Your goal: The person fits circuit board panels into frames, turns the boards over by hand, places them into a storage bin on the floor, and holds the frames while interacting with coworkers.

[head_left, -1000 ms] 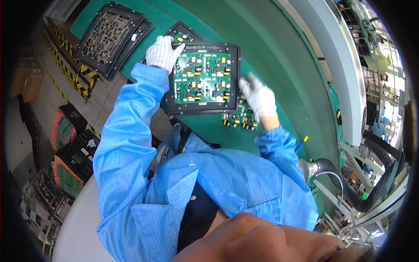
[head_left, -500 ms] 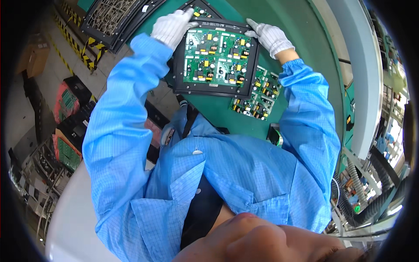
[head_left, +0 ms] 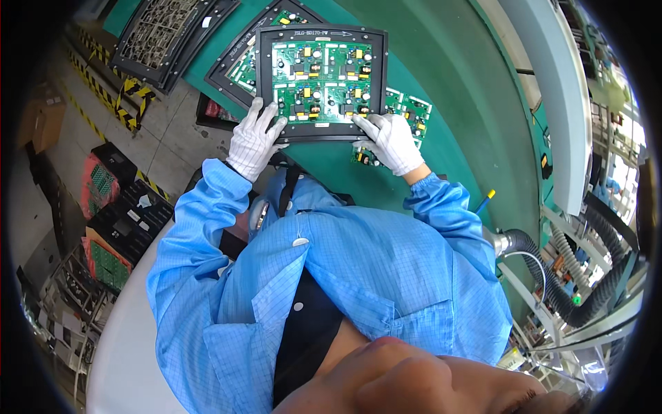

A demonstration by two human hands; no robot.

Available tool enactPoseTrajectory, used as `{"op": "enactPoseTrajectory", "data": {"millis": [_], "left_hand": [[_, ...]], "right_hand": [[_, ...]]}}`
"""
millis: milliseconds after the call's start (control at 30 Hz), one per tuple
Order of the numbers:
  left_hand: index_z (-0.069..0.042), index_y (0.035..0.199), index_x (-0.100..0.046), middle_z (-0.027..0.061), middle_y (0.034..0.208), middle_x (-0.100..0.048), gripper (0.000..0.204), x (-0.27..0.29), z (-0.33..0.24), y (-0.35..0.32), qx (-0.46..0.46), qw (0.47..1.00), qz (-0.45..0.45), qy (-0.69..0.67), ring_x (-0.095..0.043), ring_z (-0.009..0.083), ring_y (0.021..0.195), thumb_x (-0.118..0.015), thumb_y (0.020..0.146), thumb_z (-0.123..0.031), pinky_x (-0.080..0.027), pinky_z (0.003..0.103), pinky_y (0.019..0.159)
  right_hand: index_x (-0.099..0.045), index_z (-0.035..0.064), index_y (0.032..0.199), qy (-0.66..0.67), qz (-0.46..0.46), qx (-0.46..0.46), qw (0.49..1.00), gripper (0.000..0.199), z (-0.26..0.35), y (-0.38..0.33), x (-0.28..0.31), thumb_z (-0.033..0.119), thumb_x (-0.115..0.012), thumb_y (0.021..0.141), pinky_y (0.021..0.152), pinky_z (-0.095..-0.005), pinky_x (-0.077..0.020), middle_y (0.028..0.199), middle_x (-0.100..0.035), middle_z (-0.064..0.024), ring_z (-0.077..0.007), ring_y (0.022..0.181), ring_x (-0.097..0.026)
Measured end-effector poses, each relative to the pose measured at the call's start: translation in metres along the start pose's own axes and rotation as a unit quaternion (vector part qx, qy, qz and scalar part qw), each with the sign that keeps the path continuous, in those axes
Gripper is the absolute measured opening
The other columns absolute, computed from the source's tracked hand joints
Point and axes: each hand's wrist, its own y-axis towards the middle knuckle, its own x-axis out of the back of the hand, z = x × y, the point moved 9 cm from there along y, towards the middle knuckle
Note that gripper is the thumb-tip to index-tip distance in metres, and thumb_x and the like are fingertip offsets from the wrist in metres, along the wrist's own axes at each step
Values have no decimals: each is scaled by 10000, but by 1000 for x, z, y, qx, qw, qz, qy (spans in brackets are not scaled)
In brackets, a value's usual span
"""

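the green table ran wide and bare beyond the right hand, its edge falling to the floor just past the left. the black tray of green circuit boards sat between both hands, nearer the body than half a second earlier. left hand and right hand, white-gloved, were each curled onto a near corner.

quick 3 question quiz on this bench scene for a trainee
1. True or false: both gloved hands grip the black carrier frame of green circuit boards.
2. Which edge of the frame does the left hand hold: near or far?
3. The loose green boards beside the right hand lie on: A) the green bench, B) the floor, C) a chair.

Key: 1 true; 2 near; 3 A
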Motion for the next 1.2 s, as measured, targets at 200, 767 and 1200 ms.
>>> {"op": "enactPoseTrajectory", "data": {"millis": [200, 767, 1200], "left_hand": [[-83, 1053, -627, 105, 1336, -510, 527, 5, -4, 0, 30, 999, -12, -16, -430, 368, 1317, -847, 575, -122, -498, 475, 913], [-35, 1009, -641, 128, 1314, -506, 452, 11, -7, 4, 74, 997, 16, -8, -417, 360, 1330, -842, 608, -94, -476, 440, 979], [-69, 1162, -567, 138, 1292, -525, 478, 18, 6, -13, 114, 982, -71, -137, -445, 392, 1303, -792, 746, -140, -442, 461, 1032]], "right_hand": [[-641, 107, 1162, 20, -17, 13, 1000, 495, 3, -5, -4, 378, -741, 760, 799, -388, -490, 1040, -662, -107, -274, 913, -640], [-644, 94, 1076, -80, -15, 71, 994, 272, 54, 86, -2, 134, -555, 823, 631, -371, -505, 802, -637, -69, -215, 730, -639], [-599, 22, 741, -98, 73, 261, 957, 101, 69, 109, -10, 123, -592, 752, 601, -411, -509, 683, -594, -125, -287, 668, -636]]}}
